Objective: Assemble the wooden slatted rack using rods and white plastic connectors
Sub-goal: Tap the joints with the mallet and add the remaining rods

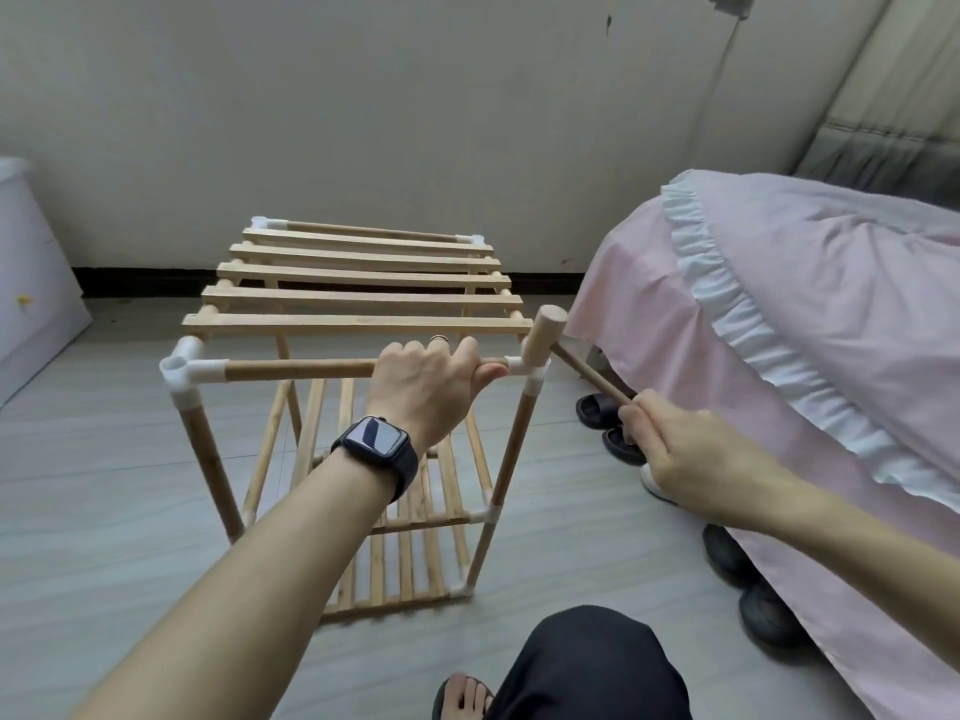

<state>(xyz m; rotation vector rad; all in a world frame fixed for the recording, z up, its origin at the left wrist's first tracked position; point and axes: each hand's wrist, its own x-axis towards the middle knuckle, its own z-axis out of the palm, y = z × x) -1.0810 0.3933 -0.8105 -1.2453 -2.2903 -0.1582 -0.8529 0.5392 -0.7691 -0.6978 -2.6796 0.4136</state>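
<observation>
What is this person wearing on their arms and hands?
Both forearms are bare, no sleeves. The left hand wears a thin banded ring; its wrist carries a square black smartwatch on a dark band. The right hand wears nothing visible.

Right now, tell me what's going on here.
A person is putting together a wooden slatted rack that stands on the floor beside a pink-covered bed. The left hand grips the top front rod near its right end. The right hand holds a small wooden mallet by the handle, with its head at the white connector on the near right top corner, seemingly touching it. The top slats and lower shelves are already in place.
</observation>
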